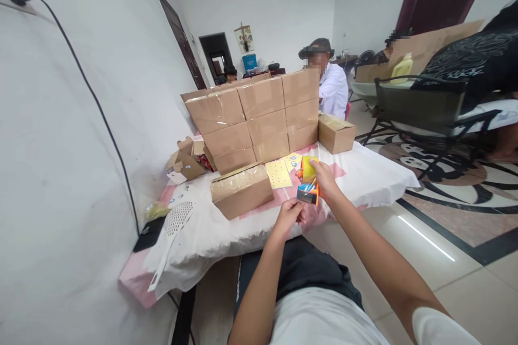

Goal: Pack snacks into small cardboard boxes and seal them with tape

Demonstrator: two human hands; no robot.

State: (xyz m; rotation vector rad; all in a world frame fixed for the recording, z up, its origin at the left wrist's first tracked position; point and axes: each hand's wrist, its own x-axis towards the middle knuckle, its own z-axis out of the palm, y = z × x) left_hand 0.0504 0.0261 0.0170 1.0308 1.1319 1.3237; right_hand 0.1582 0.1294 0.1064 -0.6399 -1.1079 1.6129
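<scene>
My right hand (325, 179) grips a small orange, yellow and blue plastic item (308, 194), with the thumb on its yellow upper part. The item's lower part is dark with an orange edge; its exact kind I cannot make out. My left hand (289, 215) is closed just below, its fingertips at the item's lower left corner. Whether they pinch anything else is hidden. Beyond the hands, yellow printed sheets (278, 173) lie on the cloth. To the left sits a taped cardboard box (243, 192).
A wall of stacked cardboard boxes (265, 118) stands behind, with a single box (336, 133) at its right. A white perforated swatter (178, 219), a black pouch (150, 233) and an opened carton (188, 160) lie left. A person in white (334, 89) sits beyond; a chair (424, 105) stands right.
</scene>
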